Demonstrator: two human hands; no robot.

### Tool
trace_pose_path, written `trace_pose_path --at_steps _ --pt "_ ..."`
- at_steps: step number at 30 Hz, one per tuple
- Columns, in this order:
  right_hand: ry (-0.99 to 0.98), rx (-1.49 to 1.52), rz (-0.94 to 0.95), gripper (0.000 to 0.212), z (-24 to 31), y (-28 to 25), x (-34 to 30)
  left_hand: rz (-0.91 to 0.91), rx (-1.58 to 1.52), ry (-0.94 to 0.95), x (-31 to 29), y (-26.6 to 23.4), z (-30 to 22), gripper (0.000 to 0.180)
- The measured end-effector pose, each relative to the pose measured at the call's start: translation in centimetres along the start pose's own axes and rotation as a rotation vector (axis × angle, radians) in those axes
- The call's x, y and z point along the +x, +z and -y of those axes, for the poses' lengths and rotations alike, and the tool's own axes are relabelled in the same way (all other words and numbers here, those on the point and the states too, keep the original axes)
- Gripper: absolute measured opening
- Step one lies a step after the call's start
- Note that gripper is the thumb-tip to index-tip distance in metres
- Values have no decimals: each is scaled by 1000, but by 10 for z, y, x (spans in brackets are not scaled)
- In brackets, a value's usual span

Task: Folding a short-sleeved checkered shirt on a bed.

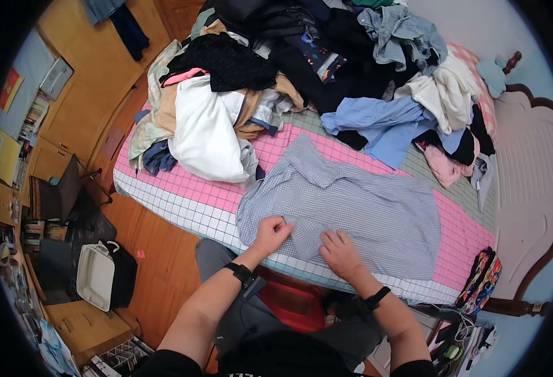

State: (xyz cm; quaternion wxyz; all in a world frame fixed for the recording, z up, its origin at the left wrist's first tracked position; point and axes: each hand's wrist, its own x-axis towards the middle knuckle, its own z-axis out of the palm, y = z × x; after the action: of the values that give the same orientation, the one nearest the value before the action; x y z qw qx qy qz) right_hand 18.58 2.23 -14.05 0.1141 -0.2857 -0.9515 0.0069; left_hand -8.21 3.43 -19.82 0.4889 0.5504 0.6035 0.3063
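Observation:
A blue-grey checked shirt [377,201] lies spread on the bed in front of me, its collar end to the left and its hem to the right. At its near left part, my left hand [272,234] is closed, with thumb and fingers pinching the fabric. A short way to the right, my right hand [341,252] has its fingers curled down on the near edge of the same shirt, gripping the cloth. Between the two hands lies a folded flap of the shirt, perhaps a sleeve. Both wrists wear dark bands.
Piled clothes cover the far side of the bed, among them a white garment [204,129], a light blue shirt [377,122] and a denim piece [405,38]. The headboard [524,163] stands at the right. An open case [97,276] sits on the wooden floor [157,251] at left.

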Motion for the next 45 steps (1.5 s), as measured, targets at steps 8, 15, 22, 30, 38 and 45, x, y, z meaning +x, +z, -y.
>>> trace_pose_path --at_steps 8,15,22,30,38,45 --pt "194 19 -14 41 16 4 7 32 767 799 -8 30 -37 42" --pt "443 81 269 66 -46 -6 -79 136 824 657 -6 18 -35 61" --pt "895 -110 219 61 -159 -50 -211 229 659 559 43 -10 -40 49" --pt "1278 -126 -138 46 -288 -47 -182 -251 940 811 157 -23 -111 41" --pt "1525 9 -68 47 -339 -21 -148 -107 633 575 233 -38 -160 17" --pt "1538 940 -1046 19 -354 20 -164 -136 814 449 244 -39 -181 22"
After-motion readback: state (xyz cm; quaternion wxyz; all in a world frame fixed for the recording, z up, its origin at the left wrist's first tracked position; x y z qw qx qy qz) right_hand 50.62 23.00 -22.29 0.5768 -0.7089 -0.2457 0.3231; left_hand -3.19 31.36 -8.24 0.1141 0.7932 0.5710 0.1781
